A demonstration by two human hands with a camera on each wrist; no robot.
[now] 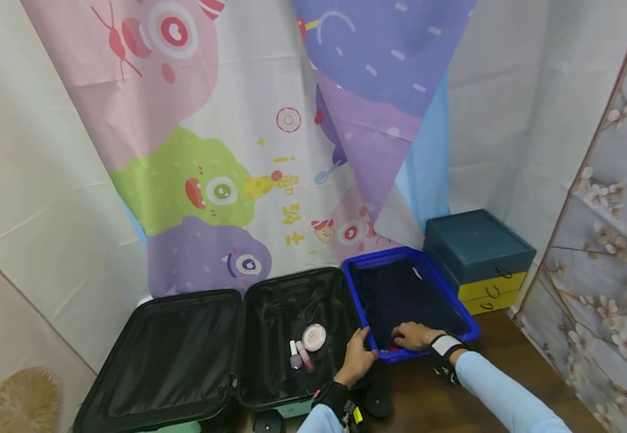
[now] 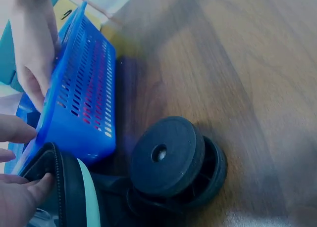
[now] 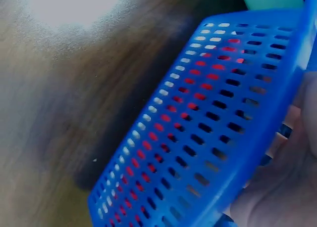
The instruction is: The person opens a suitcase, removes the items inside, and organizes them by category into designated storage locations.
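My right hand (image 1: 413,335) reaches down inside the near end of a blue plastic basket (image 1: 467,322), close to a bit of something red. The basket's wall hides its fingertips in the right wrist view, and I cannot tell what they hold. A dark, flat, cloth-like item (image 1: 408,294) covers most of the basket's inside. My left hand (image 1: 358,359) rests where an open black suitcase (image 1: 156,355) meets the basket. In the left wrist view its thumb (image 2: 42,188) lies at the suitcase rim, while a finger (image 2: 17,129) reaches the basket's edge.
A round compact (image 1: 314,337), a nail polish bottle (image 1: 295,356) and a slim pink tube (image 1: 305,357) lie in the suitcase's right half. A suitcase wheel (image 2: 166,155) juts over the wooden table (image 1: 416,397). Behind the basket stands a teal-and-yellow drawer box (image 1: 478,246).
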